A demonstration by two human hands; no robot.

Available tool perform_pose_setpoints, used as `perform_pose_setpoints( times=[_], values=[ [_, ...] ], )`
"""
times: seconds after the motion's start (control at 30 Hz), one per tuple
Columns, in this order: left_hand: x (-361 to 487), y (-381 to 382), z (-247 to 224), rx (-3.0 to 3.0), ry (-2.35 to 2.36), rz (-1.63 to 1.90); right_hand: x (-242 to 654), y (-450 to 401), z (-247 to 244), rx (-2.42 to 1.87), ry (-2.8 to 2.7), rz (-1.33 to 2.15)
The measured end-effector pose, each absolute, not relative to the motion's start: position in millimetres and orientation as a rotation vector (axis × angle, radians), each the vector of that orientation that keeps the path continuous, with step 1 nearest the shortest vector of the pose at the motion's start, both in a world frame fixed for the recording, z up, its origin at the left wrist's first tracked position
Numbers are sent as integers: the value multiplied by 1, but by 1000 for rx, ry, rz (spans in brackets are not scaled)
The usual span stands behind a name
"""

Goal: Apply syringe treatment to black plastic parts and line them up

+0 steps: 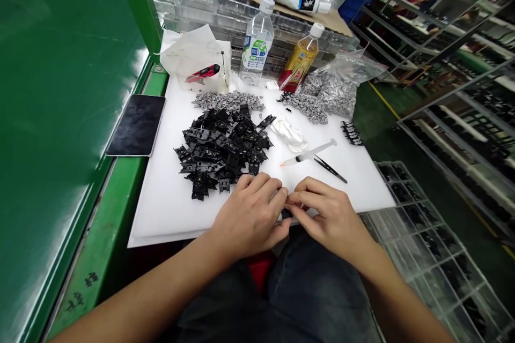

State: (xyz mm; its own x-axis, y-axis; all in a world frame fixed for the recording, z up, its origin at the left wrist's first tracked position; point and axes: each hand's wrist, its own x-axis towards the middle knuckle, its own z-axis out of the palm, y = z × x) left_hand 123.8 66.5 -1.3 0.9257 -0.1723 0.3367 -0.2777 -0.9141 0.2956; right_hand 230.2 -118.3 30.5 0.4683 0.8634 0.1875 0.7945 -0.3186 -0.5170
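Note:
My left hand (253, 211) is closed at the front edge of the white foam sheet (181, 220), around a small black plastic part (286, 213) that its fingers mostly hide. My right hand (324, 206) meets it there, thumb and fingertips pinched at the same part; whether a smaller piece sits between them I cannot make out. Ahead and to the left lies a heap of black plastic parts (221, 144). Beyond my right hand rest a syringe (308, 154) with an orange tip and black tweezers (330, 169). A crumpled white cloth (289, 134) lies behind the syringe.
Small grey pieces (227, 101) are piled behind the heap, near a clear bottle (257, 45) and a yellow-red bottle (301, 59). A bag of grey pieces (336, 86) stands at right. A tablet (137, 125) lies left; a compartment tray (434, 246) sits low at right.

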Motion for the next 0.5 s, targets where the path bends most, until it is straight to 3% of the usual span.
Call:
perform_pose_setpoints(
  times=[0.33,0.5],
  values=[
    [123,67,-3,2733,-313,458,225,-119,39,-2164,-1332,74],
    [122,65,-8,2700,-316,566,236,-149,8,-2061,-978,-380]
  ],
)
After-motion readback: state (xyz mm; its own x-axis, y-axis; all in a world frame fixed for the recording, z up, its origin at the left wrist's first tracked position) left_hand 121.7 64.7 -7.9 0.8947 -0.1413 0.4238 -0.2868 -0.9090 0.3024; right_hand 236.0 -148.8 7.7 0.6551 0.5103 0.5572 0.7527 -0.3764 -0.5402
